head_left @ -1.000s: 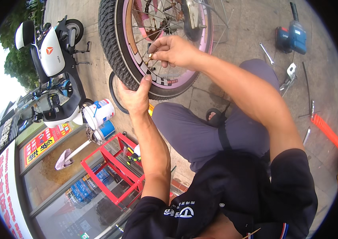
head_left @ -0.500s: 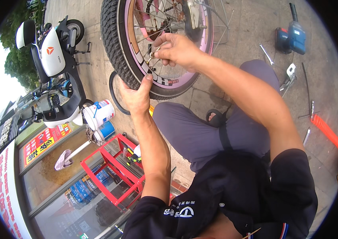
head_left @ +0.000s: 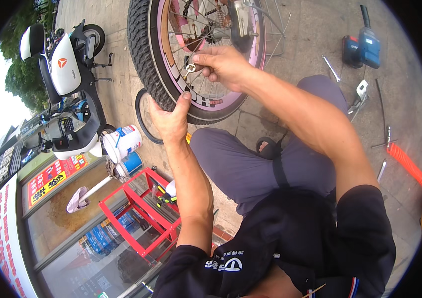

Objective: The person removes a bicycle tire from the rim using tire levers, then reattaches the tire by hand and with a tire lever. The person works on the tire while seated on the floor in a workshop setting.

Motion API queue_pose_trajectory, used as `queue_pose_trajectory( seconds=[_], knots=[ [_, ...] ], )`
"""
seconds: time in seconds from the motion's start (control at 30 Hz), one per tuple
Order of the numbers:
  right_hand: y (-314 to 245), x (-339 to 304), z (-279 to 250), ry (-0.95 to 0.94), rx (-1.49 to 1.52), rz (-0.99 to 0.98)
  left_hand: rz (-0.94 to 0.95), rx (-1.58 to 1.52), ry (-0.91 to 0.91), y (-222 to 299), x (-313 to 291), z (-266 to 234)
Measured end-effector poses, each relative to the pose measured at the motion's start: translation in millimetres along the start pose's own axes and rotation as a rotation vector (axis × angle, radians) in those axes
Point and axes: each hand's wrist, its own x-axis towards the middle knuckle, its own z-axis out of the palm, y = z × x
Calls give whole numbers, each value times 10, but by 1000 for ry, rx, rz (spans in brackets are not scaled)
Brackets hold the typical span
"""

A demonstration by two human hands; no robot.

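Observation:
In front of me stands a bicycle wheel with a black knobby tire (head_left: 147, 64) and a pink rim (head_left: 230, 102). My left hand (head_left: 171, 120) is wrapped round the tire's near side, its thumb pressed on the rim's edge. Between the spokes, my right hand (head_left: 220, 67) pinches a small ring-shaped metal piece (head_left: 191, 68) with its fingertips. The ring is just above a thin brass-coloured stem (head_left: 186, 77) at the rim; whether they touch I cannot tell. Behind the spokes are pink frame parts and a rusty chain (head_left: 219, 19).
A blue power tool (head_left: 370, 47), a wrench (head_left: 331, 68) and an orange coiled hose (head_left: 409, 166) lie on the paving to the right. At left are a white scooter (head_left: 62, 69), a white bucket (head_left: 123, 142), a loose black tire (head_left: 141, 116) and a red metal stand (head_left: 139, 243).
My right hand has shifted slightly down and its fingers have turned, so the metal ring shows more fully. My left hand keeps its hold on the tire.

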Motion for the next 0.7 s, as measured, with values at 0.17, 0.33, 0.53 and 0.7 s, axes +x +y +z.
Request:
queue_pose_trajectory(
  seconds=[0.17, 0.33, 0.53, 0.7],
  knots=[
    [-83, -35, 37, 52, -148, 4, 0, -11, -7, 3, -6, -4],
    [-121, 10, -8, 51, -302, -2, 2, 2, -4, 6, -3, 2],
    [-196, 179, -235, -226, -390, 12, 22, -33, -1, -9, 8, 4],
    [-265, 105, -207, -282, -1056, -524, -3, -13, -9, -14, 4, -34]
  ],
)
